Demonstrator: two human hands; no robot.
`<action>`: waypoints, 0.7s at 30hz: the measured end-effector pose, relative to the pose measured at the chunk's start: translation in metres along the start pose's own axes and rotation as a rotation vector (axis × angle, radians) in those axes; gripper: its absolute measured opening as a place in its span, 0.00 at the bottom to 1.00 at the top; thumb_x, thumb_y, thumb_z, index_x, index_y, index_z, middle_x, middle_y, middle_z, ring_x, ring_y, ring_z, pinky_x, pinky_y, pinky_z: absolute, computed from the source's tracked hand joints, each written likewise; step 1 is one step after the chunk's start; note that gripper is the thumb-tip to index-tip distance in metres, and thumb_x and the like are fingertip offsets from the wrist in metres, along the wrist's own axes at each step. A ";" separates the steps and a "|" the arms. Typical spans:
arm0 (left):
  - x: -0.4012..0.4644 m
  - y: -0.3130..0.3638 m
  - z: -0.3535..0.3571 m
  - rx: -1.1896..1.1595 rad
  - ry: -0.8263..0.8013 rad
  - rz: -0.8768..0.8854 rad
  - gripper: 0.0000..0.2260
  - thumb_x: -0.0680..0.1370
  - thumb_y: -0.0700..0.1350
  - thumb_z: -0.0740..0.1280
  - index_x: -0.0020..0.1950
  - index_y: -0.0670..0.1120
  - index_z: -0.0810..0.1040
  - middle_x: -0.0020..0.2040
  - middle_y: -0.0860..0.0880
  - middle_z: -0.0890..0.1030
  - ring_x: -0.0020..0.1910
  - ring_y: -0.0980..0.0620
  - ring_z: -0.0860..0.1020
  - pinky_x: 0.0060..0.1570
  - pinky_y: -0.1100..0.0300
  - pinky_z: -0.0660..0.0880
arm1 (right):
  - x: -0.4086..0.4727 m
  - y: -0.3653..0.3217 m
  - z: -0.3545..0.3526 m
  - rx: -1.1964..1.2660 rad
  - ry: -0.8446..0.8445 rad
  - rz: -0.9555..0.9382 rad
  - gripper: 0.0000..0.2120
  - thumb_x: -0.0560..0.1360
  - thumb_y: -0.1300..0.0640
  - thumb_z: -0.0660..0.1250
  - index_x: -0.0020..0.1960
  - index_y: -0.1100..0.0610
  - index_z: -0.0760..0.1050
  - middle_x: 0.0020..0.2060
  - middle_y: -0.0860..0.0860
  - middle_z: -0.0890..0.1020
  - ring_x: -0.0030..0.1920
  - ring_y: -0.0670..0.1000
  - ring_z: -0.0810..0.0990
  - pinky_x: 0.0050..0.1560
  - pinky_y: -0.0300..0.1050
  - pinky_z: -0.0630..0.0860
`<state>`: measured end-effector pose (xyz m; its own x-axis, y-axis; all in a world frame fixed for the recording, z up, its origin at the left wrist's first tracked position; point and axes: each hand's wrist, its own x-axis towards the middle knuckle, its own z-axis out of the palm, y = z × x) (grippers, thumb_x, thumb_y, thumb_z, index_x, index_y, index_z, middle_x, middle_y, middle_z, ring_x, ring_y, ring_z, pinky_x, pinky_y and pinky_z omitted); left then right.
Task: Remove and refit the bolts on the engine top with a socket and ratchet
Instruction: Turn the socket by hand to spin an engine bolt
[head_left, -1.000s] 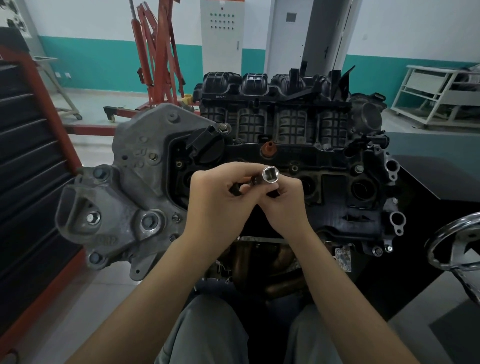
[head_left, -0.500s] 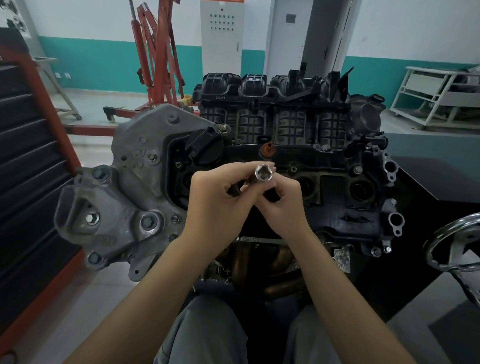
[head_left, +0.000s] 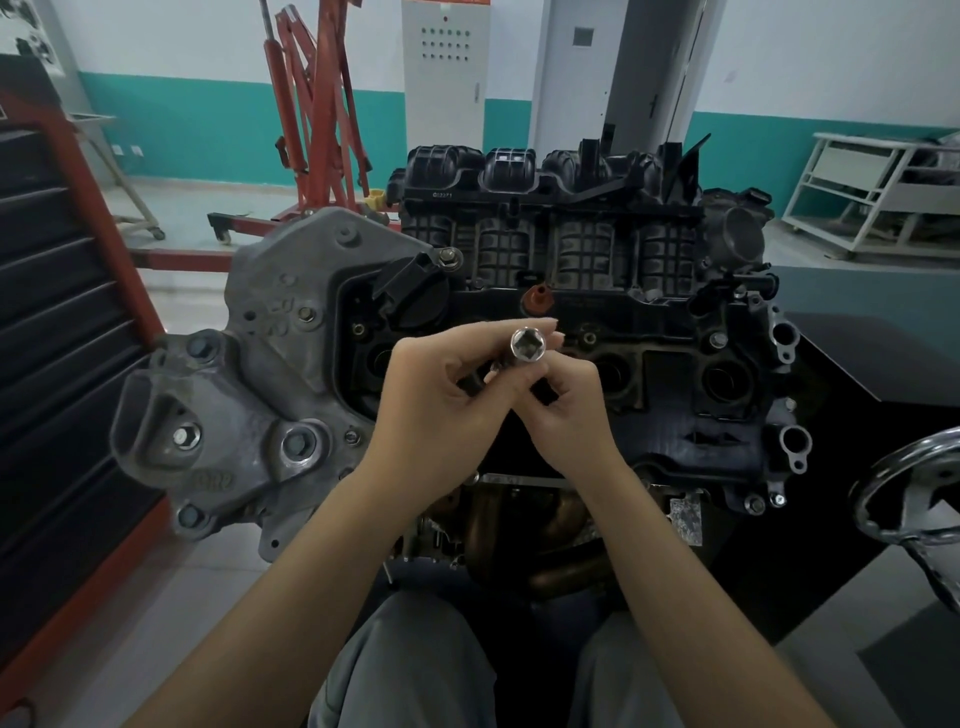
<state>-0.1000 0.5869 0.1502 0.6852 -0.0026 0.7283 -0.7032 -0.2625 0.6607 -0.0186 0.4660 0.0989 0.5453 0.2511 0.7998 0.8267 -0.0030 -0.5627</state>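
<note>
At the centre of the head view, both hands meet above the black plastic engine top cover (head_left: 675, 364). Between them sits a shiny chrome socket (head_left: 528, 345), its open end turned up toward the camera so the square-looking recess inside shows. The left hand (head_left: 441, 405) curls around a dark tool shaft (head_left: 475, 385) that runs from the socket down toward 7 o'clock, with the forefinger stretched along the top past the socket. The right hand (head_left: 566, 410) has its fingers curled in close under the socket, thumb and fingertips pinching at its base; whether the dark shaft is the ratchet itself cannot be told, since the hands hide most of it. Both are held clear of the engine surface, roughly over the middle of the cover.

Toward 12 o'clock from the hands stands a small red-brown plastic cap (head_left: 538, 300), and beyond it the ribbed black intake manifold (head_left: 561, 228). At 9 o'clock lies the grey cast-aluminium bracket (head_left: 249, 395) with several hex bolts in it. A silver flanged bolt (head_left: 450, 256) sits at 11 o'clock beside the black round filler cap (head_left: 410, 293). At 3 o'clock, a small bolt head (head_left: 718, 340) shows on the cover. A chrome hand wheel (head_left: 914, 493) sits at the right edge, and an orange-red engine hoist (head_left: 311, 119) stands at 11 o'clock on the far floor.
</note>
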 end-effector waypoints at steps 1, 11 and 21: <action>0.000 0.001 -0.001 -0.044 -0.040 -0.017 0.12 0.73 0.35 0.69 0.56 0.43 0.81 0.50 0.48 0.85 0.53 0.53 0.82 0.56 0.55 0.78 | 0.000 0.001 0.000 0.007 0.010 0.016 0.05 0.74 0.61 0.66 0.49 0.54 0.78 0.40 0.35 0.81 0.43 0.39 0.81 0.44 0.33 0.74; 0.000 -0.001 0.001 0.122 0.061 0.053 0.09 0.71 0.35 0.73 0.50 0.43 0.84 0.47 0.52 0.84 0.49 0.58 0.82 0.51 0.64 0.78 | -0.001 0.000 -0.001 0.002 0.027 -0.019 0.06 0.73 0.63 0.68 0.49 0.57 0.79 0.43 0.42 0.82 0.46 0.41 0.82 0.47 0.36 0.75; 0.002 0.002 0.000 0.122 0.073 0.056 0.09 0.69 0.37 0.76 0.47 0.43 0.84 0.43 0.50 0.85 0.46 0.57 0.83 0.48 0.59 0.80 | -0.002 0.003 -0.001 0.029 0.048 0.032 0.06 0.73 0.68 0.70 0.49 0.64 0.81 0.42 0.51 0.84 0.46 0.47 0.84 0.48 0.40 0.77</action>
<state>-0.1003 0.5865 0.1528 0.6265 0.0489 0.7779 -0.7089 -0.3791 0.5947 -0.0175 0.4646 0.0961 0.5776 0.2045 0.7903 0.8050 0.0178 -0.5930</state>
